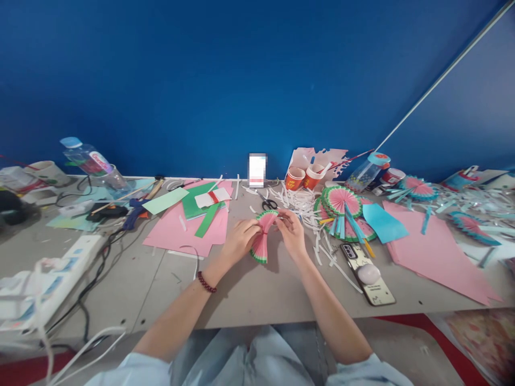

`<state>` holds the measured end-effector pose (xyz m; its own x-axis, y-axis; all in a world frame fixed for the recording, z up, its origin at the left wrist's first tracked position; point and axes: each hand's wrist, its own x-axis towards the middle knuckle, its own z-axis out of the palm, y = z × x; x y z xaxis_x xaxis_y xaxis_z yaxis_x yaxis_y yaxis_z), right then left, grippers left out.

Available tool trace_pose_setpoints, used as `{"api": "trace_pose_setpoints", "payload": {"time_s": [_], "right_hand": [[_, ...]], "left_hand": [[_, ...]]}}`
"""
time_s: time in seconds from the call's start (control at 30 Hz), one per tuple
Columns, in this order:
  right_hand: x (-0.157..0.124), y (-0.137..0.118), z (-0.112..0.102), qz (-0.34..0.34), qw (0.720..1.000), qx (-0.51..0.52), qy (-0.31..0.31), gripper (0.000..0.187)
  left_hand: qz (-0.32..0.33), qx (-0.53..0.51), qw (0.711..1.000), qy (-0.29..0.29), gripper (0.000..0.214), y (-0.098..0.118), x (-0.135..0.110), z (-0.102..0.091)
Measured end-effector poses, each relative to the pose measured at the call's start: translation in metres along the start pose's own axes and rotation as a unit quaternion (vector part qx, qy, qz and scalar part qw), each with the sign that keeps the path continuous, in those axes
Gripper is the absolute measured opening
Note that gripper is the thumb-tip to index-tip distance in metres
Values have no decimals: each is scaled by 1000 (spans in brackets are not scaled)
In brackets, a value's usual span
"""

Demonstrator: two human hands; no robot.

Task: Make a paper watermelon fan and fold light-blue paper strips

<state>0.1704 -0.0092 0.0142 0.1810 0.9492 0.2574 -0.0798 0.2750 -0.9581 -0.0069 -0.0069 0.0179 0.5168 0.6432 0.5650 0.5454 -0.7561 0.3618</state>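
Note:
Between my hands, above the front middle of the table, is a pleated pink paper fan (260, 245) with green edges, pinched at its middle and flared at both ends. My left hand (242, 239) grips it near the middle from the left side. The fingers of my right hand (291, 230) are bent together at its upper right edge; whether they hold the paper there is hard to make out. Black-handled scissors (269, 205) lie just beyond the fan.
Left are pink sheets (161, 236), green paper (189, 206) and a power strip (76, 268). On the right are finished watermelon fans (341, 201), white paper strips (300, 201), a phone (382, 294), a blue sheet (384, 222) and red paper cups (295, 179). A blue wall (241, 80) rises behind.

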Motion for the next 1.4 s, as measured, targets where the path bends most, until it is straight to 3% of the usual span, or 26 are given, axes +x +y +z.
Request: {"api": "trace_pose_setpoints", "payload": {"time_s": [0.47,0.73,0.93,1.03,1.2,1.3,1.4], "right_hand": [[2,0,-2,10,1000,-12,24,22],[-2,11,-2,6,991,-120,-66,15],[-1,15,-6,-82,947,-299,-84,13],[-1,11,-8,-67,921,-377,-77,12],[-1,3,-11,-14,854,-520,-9,10],[0,2,-13,6,824,-566,-16,9],[1,3,-15,-20,805,-592,-40,7]], "left_hand": [[-26,40,999,18,20,-14,0,4],[-71,93,993,11,22,-28,-3,7],[-96,60,994,13,16,-21,-1,1],[-90,37,995,-16,17,-15,0,-2],[-7,68,991,-112,13,-17,-2,6],[-19,105,989,-107,8,-22,-4,11],[-54,125,987,-90,11,-27,-4,11]]}}
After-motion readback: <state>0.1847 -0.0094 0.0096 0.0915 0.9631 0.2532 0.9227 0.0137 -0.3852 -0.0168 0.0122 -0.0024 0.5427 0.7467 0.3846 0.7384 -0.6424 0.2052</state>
